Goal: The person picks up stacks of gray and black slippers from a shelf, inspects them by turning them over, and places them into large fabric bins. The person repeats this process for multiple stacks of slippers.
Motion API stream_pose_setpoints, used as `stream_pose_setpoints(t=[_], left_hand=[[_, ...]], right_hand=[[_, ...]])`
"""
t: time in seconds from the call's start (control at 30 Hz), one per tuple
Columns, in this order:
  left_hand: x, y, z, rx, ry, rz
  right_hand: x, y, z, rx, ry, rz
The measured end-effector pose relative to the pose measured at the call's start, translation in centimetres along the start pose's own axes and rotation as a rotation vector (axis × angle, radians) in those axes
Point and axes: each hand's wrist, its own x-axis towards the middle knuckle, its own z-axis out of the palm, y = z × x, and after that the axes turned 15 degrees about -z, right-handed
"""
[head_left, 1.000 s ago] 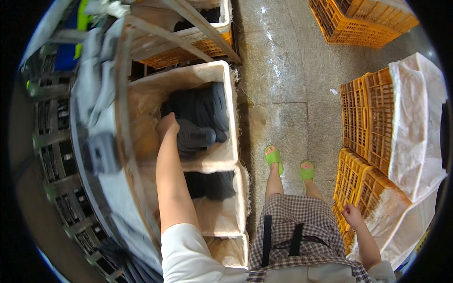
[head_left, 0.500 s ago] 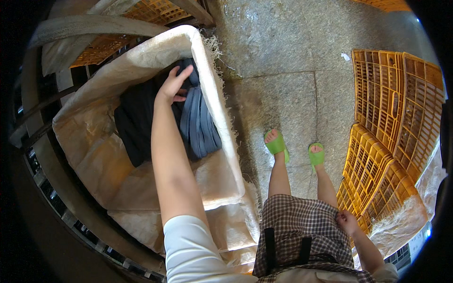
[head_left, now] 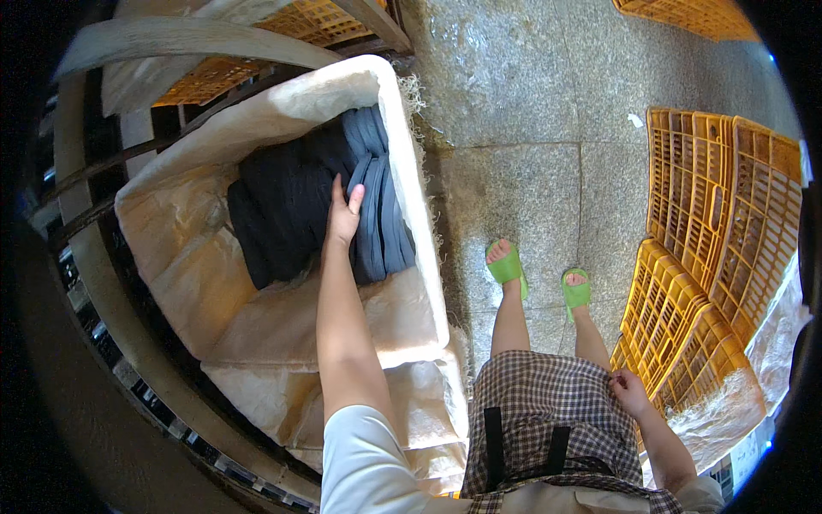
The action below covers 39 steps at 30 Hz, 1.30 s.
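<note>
Inside a cloth-lined bin (head_left: 158, 308) on the left, my left hand (head_left: 344, 218) lies on a stack of folded black and blue-grey fabric pieces (head_left: 287, 184). Its thumb and fingers are apart, with the fingertips touching the stack beside the blue-grey folds. My right hand (head_left: 629, 392) is low at my side, against the edge of a brown checked apron (head_left: 539, 385). Its fingers are curled closed; whether they pinch the apron or anything else is hidden.
Yellow plastic crates (head_left: 685, 214) stand stacked on the right, some with whitish sheeting. A wooden frame (head_left: 197, 43) curves around the bin's far and left sides. Another lined bin (head_left: 419, 398) sits nearer me. The stone floor (head_left: 514, 180) looks wet in places.
My left hand has come back from the far end of the stack toward me, uncovering more blue-grey folds. The view has shifted slightly. My right hand stays by the apron.
</note>
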Motion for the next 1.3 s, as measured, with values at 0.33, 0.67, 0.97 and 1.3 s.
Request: stream_pose_setpoints(t=[0.33,0.67,0.97,1.3], left_hand=[[-34.9,4.3,3.4,-0.194,0.221,0.169],[-75.0,2.7,-12.1,-0.213,0.218,0.341],[-89.8,-12.1,-26.0,-0.976,1.280,0.171],[-74.7,-27.6,-33.1,-1.019,0.864,-0.099]], right_hand=[[-3.4,-7.0,-5.6,-0.257,0.005,-0.515],[-8.7,-15.7,-6.1,-0.843,-0.249,-0.749],[-11.3,-23.3,1.6,-0.720,-0.319,-1.084],[-29.8,-27.9,24.6,0.070,-0.993,-0.891]])
